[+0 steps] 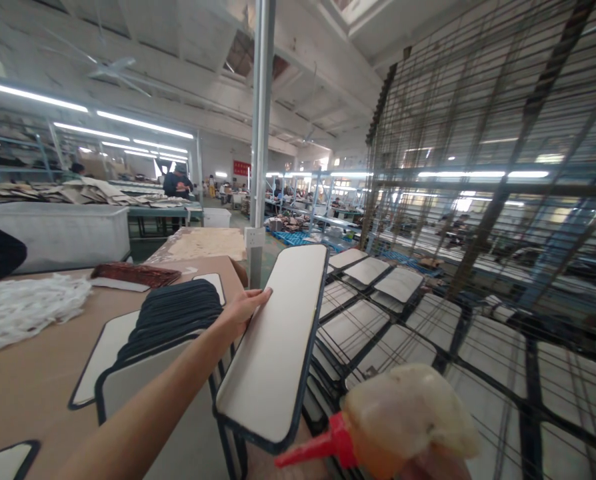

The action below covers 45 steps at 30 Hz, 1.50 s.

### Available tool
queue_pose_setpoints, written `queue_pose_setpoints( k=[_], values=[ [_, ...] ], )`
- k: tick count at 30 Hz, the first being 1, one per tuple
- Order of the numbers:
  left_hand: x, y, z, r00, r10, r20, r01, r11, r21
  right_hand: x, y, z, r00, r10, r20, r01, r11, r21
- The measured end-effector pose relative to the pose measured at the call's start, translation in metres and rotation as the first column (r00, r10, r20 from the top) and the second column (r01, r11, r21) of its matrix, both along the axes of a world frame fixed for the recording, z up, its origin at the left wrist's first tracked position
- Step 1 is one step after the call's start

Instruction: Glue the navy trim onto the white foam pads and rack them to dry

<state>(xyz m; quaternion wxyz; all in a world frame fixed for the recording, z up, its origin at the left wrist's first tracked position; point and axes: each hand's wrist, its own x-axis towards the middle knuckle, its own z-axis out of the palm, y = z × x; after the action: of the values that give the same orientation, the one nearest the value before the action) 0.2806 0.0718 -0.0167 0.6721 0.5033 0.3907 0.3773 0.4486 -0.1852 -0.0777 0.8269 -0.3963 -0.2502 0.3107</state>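
My left hand [245, 312] grips the edge of a long white panel [278, 340] with rounded corners and a dark border, thumb on its pale face. The panel is tilted, held up off the table. At the lower right, my right hand [435, 465] is wrapped round a squeeze bottle [411, 413] with a red nozzle and amber liquid inside; most of its fingers are hidden. The nozzle points left, just below the panel's lower end, apart from it. Under my left forearm stands a stack of similar dark-edged panels [171, 310].
A brown work table [8, 380] carries white netting-like material [33, 307] and a dark reddish bundle [135, 273]. On the right, a wire rack [448, 380] holds rows of panels, its raised grid slanting above. Beyond are a white bin [58, 230], a post [261, 127] and a standing person [177, 183].
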Motion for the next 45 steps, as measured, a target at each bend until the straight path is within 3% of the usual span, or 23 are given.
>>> queue_pose_setpoints(
  k=[5,9,16,20,23,26,28,31,33,35,37,39,41,43,45],
  values=[
    [0.014,-0.016,-0.018,0.999,-0.045,0.023,0.043,0.995,0.088,0.022,0.055,0.045,0.972,-0.232,0.017,0.224,0.952,0.211],
    [0.018,-0.026,-0.023,0.990,-0.132,0.044,0.126,0.986,0.110,0.040,0.080,0.053,0.952,-0.306,0.035,0.285,0.919,0.273],
    [0.004,-0.024,-0.014,0.907,-0.398,0.139,0.399,0.917,0.026,0.046,0.079,0.041,0.944,-0.324,0.053,0.296,0.910,0.289],
    [0.002,-0.017,-0.014,0.906,-0.399,0.143,0.404,0.915,-0.007,0.039,0.072,0.036,0.954,-0.290,0.083,0.259,0.928,0.267],
    [0.004,-0.009,-0.015,0.915,-0.384,0.124,0.390,0.921,-0.022,0.027,0.061,0.013,0.968,-0.214,0.129,0.183,0.958,0.220],
    [0.007,0.000,-0.015,0.920,-0.372,0.119,0.374,0.927,0.008,0.014,0.046,-0.020,0.988,-0.047,0.149,0.030,0.993,0.117],
    [0.009,0.004,-0.015,0.919,-0.376,0.117,0.374,0.927,0.034,0.009,0.041,-0.030,0.985,0.037,0.171,-0.048,0.997,0.065],
    [0.012,0.002,-0.015,0.899,-0.425,0.108,0.423,0.905,0.040,0.018,0.049,-0.006,0.976,-0.060,0.208,0.040,0.994,0.100],
    [0.014,-0.005,-0.016,0.866,-0.488,0.108,0.486,0.873,0.041,0.035,0.064,0.026,0.939,-0.310,0.150,0.273,0.935,0.226],
    [0.016,-0.013,-0.016,0.826,-0.552,0.115,0.550,0.833,0.050,0.055,0.079,0.053,0.907,-0.403,0.124,0.358,0.892,0.277],
    [0.018,-0.018,-0.016,0.809,-0.575,0.121,0.573,0.818,0.056,0.064,0.086,0.064,0.888,-0.442,0.125,0.393,0.872,0.290],
    [0.020,-0.018,-0.016,0.823,-0.553,0.127,0.553,0.832,0.043,0.056,0.082,0.053,0.891,-0.428,0.153,0.378,0.884,0.273],
    [0.021,-0.014,-0.017,0.856,-0.501,0.127,0.501,0.865,0.032,0.035,0.068,0.028,0.914,-0.356,0.196,0.311,0.923,0.227],
    [0.021,-0.009,-0.018,0.885,-0.451,0.117,0.451,0.892,0.027,0.015,0.051,0.004,0.951,-0.179,0.252,0.150,0.980,0.133],
    [0.021,-0.007,-0.019,0.896,-0.431,0.107,0.431,0.902,0.027,0.008,0.041,-0.006,0.966,-0.114,0.233,0.092,0.990,0.102]
  ],
)
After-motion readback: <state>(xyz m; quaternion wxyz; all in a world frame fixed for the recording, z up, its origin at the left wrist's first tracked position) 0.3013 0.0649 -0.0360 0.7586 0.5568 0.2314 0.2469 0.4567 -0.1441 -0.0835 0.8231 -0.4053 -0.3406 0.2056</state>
